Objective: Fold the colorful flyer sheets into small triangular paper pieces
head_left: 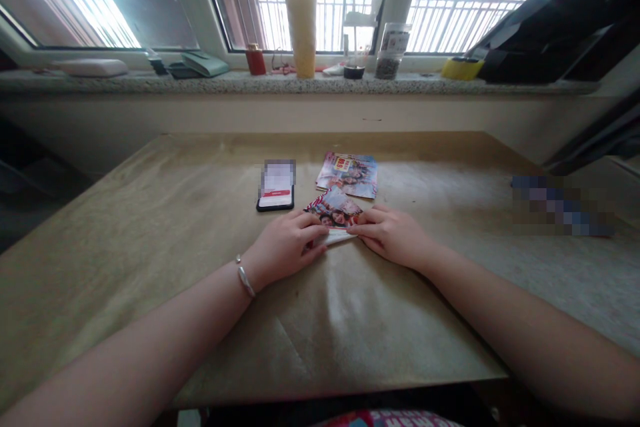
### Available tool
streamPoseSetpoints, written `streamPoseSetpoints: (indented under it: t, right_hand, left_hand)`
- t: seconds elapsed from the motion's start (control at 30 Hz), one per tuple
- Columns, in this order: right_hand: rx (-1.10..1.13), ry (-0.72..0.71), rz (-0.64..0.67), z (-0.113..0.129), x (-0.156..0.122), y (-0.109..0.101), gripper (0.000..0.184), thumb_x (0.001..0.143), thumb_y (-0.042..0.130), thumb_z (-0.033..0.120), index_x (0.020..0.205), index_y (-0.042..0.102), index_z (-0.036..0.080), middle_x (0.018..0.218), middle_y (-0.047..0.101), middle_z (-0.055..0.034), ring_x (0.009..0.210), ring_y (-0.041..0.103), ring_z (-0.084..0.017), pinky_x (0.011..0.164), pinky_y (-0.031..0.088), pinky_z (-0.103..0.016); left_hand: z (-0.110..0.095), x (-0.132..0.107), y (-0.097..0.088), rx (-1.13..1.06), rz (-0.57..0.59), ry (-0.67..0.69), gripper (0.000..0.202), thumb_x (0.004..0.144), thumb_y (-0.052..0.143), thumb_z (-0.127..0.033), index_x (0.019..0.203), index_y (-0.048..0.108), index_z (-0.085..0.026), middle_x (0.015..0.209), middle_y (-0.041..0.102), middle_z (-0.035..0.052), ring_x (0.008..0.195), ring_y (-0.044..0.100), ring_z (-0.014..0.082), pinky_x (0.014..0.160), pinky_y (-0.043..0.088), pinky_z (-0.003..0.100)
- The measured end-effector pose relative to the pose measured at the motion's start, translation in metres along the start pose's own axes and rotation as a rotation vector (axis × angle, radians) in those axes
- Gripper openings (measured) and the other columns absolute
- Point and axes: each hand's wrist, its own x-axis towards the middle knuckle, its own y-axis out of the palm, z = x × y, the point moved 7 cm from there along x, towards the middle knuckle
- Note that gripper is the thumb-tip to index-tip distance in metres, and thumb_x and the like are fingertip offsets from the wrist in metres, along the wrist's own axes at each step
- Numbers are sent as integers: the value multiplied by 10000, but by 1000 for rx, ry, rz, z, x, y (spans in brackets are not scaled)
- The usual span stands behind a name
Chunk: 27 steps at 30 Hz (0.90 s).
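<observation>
A printed paper leaflet [340, 209] with a colourful picture of people lies between my hands, its near edge folded up to show a white strip. My left hand [289, 245] wears a silver bangle at the wrist and grips the leaflet's left side. At the right end of the fold, my right hand [393, 235] pinches the paper between thumb and fingers. Just beyond lies a small stack of similar leaflets [357, 177]. To the left of that stack, a phone [277, 185] rests with its screen lit, partly blurred.
A tan cover [165, 233] spreads over the table. Along the granite windowsill [210, 85] stand a tall cup with a straw [301, 27], a red bottle [255, 60], a yellow tape roll [463, 68] and a black bag [540, 40]. A blurred flat item [560, 207] lies at the right.
</observation>
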Motion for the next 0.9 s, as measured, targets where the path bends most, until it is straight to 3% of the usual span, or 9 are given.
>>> streamPoseSetpoints:
  t: [0.17,0.37,0.7,0.9]
  right_hand:
    - [11,-4,-6,-1,0,3,273,905,496,231,1074,707,276,964,679,-40,861,574,-179,749,446,-290]
    - [-16,6,-26,-3,0,3,277,919,490,249,1102,696,283,980,677,-46,862,573,-174,734,439,-282]
    - [1,41,-19,-5,1,1,236,909,504,243,1041,701,241,992,702,-36,868,600,-181,731,454,-284]
    - [20,58,-12,-6,1,2,229,903,519,246,1027,711,266,1000,696,-31,902,600,-178,754,455,-284]
  left_hand:
    - [-5,-2,0,107,16,30,244,924,462,-323,1013,662,-216,1039,655,34,943,577,198,828,495,338]
    - [-6,-2,2,193,8,38,234,925,477,-298,1080,631,-215,1064,666,38,974,590,208,817,516,340]
    - [-2,-3,5,167,18,8,266,931,453,-278,1122,622,-200,1089,644,52,1004,564,222,868,510,364]
    - [-1,-1,5,212,52,-26,276,928,447,-291,1122,623,-203,1048,615,79,948,566,218,806,519,358]
